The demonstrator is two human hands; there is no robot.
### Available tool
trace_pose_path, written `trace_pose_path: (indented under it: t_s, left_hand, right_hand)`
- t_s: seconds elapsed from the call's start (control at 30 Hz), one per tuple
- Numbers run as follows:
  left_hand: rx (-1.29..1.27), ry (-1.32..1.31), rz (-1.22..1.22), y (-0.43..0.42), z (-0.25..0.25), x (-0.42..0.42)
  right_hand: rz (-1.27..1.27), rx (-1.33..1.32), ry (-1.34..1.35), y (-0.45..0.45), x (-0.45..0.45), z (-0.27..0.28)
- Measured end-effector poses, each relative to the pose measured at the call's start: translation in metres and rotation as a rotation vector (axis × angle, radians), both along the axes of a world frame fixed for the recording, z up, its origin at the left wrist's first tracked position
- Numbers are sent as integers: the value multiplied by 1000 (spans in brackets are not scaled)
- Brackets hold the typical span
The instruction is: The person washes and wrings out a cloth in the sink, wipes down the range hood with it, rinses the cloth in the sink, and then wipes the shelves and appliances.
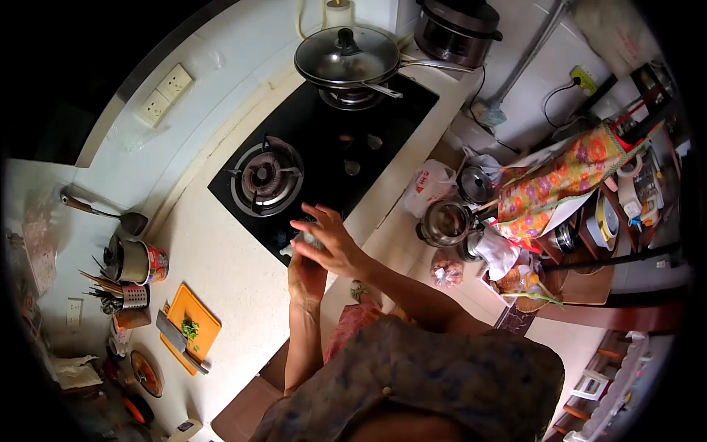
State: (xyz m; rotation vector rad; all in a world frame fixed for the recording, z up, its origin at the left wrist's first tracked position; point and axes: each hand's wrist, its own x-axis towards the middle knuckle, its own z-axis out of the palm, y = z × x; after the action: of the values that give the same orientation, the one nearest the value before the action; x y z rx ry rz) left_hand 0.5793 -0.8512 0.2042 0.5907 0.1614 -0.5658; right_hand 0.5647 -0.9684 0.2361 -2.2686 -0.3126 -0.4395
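Observation:
My left hand (305, 280) is raised at the front edge of the black gas hob (398, 121), its fingers partly hidden behind my right hand. A small pale, whitish thing (309, 240) shows between the two hands; its kind cannot be made out. It seems to be in my left hand's closed fingers. My right hand (331, 243) is held just over it with fingers spread apart. Beyond the hands is the bare left burner (264, 175). At the left, a cleaver (177, 335) rests on an orange cutting board (202, 313) beside chopped greens (190, 328).
A lidded pan (347, 59) sits on the far burner, its handles pointing right. A dark cooker (456, 33) stands in the back corner. Along the left wall are a ladle (132, 222), a pot (132, 261) and a utensil holder (135, 296). Pots and bags crowd the right.

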Motion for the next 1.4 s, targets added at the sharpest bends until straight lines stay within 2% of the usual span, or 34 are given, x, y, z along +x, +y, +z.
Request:
trace_pose_path:
  t_s: [0.03,0.07,0.1,0.13,0.17,0.2,0.23,0.27,0.3,0.37,0.4,0.43,0.5,0.57,0.6,0.63,0.77,0.8,0.87,0.9,0.97,1.0,1.03,1.1,1.17,1.23,1.3,1.37,1.4]
  left_hand:
    - [-27,-1,36,-10,17,5]
    - [-66,-6,-2,-15,23,9]
    - [-255,153,-85,-18,10,19]
    - [-221,93,-133,-19,16,21]
    - [-182,37,-169,-21,19,22]
    - [8,38,-191,-18,27,21]
    - [-20,15,-201,-18,31,23]
    - [161,1,-182,-12,25,20]
    - [357,4,-158,-6,11,18]
    - [470,23,-81,2,8,11]
    - [671,110,45,5,2,3]
    - [634,107,90,5,0,1]
    - [680,166,238,5,-11,-16]
    - [644,216,292,1,-13,-22]
    - [651,302,294,-16,-25,-17]
    - [648,305,293,-15,-24,-20]
    - [593,273,250,-56,-19,-6]
    - [579,237,239,-66,-18,-2]
    - [567,202,226,-84,-17,4]
    - [565,202,227,-92,-19,7]
    - [568,202,230,-105,-21,10]
    - [572,193,202,-113,-23,11]
    - [578,190,180,-124,-22,6]
    - [585,188,188,-130,-21,2]
    - [599,213,211,-139,-25,1]
    - [607,260,260,-151,-20,1]
    - [599,271,299,-157,-21,9]
    - [587,239,270,-162,-15,26]
    - [580,186,241,-161,-12,30]
  right_hand:
    - [-43,-87,-42,-2,1,13]
    - [1,82,-67,-12,11,-6]
    - [50,261,-71,-23,26,-27]
    - [2,201,-143,-24,28,-31]
    - [-19,297,-160,-37,41,-32]
    - [-152,328,-24,-57,72,-46]
    - [-190,246,-197,-60,80,-50]
    - [-201,168,-305,-76,107,-53]
    - [-189,180,-278,-95,150,-50]
    - [-179,57,-256,-109,183,-54]
    - [-54,-15,-282,-123,229,-75]
    - [-36,-9,-139,-128,235,-74]
    - [122,-537,-83,-146,283,-131]
    - [232,-536,15,-157,287,-126]
    - [373,-348,18,-171,299,-144]
    - [355,-363,63,-176,296,-140]
    - [389,-140,22,-245,260,-158]
    - [422,216,107,-271,247,-158]
    - [326,181,58,-325,230,-141]
    - [199,-208,-74,-352,230,-132]
    - [-15,-338,-227,-399,233,-153]
    - [-247,-392,-127,-424,238,-161]
    - [-471,-441,-19,-448,235,-167]
    - [-613,-283,-16,-459,228,-157]
    - [-693,-383,-189,-455,214,-138]
    - [-541,-398,-267,-420,202,-128]
    - [-265,-204,-175,-371,182,-122]
    - [40,-208,-191,-334,175,-142]
    - [32,-207,-190,-337,174,-148]
